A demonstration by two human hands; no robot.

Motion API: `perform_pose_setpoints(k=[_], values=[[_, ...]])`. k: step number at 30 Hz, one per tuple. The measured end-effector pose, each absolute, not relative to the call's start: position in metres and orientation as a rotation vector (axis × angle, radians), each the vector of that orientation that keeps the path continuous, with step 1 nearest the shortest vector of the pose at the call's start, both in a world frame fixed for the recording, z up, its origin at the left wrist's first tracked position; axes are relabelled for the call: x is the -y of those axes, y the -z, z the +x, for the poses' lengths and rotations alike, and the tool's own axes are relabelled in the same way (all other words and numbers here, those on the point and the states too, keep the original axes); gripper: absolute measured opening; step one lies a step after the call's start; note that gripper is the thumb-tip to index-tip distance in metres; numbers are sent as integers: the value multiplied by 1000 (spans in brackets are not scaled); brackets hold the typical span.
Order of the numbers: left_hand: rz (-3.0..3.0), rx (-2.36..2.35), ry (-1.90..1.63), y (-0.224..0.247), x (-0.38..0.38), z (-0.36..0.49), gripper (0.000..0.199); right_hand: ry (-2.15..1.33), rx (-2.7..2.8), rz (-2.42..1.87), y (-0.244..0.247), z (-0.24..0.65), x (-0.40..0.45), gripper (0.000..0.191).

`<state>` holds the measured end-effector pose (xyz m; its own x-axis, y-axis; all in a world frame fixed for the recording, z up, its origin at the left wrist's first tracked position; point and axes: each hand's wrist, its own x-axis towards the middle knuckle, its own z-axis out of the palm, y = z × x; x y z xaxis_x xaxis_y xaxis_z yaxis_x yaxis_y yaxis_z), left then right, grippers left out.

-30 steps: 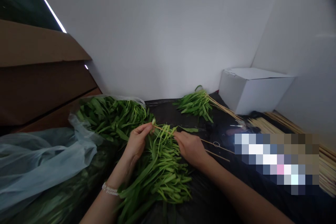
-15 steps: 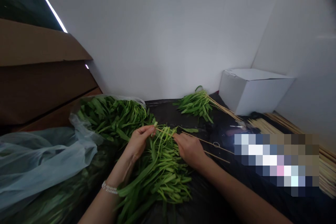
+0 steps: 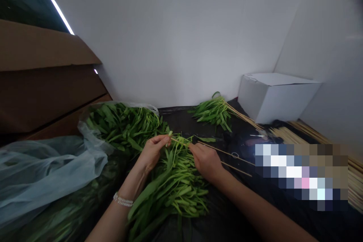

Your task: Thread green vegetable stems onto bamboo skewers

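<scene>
White cardboard box (image 3: 289, 102) at back right, skewer stock (image 3: 295, 140) beside it. Loose skewers (image 3: 236, 169) just right of the hands; pixelated patch hides what's past them. Skewered green bundle (image 3: 214, 112) behind. Left: clear plastic bag (image 3: 87, 130) full of leaves (image 3: 120, 121); white box lid down, contents hidden. Grip: left hand (image 3: 153, 153) pinches a pale stem (image 3: 170, 134), right hand (image 3: 206, 160) closed on a thin skewer (image 3: 181, 143), above leafy greens (image 3: 188, 191) on black plastic sheeting (image 3: 224, 217).
</scene>
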<state>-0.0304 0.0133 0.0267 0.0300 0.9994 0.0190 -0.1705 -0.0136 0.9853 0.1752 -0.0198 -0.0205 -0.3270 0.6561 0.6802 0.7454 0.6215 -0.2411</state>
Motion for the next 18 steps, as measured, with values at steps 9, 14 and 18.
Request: perform_pose_setpoints(k=[9,14,18], values=[[1165,-1041,-1247,-27,-13,-31,30,-46,2033,-1055,21,174,19,26],[1186,-1078,-1256,-27,-12,-30,29,25,2021,-1055,22,175,18,27],[1180,-1078,-1253,-26,-13,-31,29,-59,2022,-1056,22,174,18,25]])
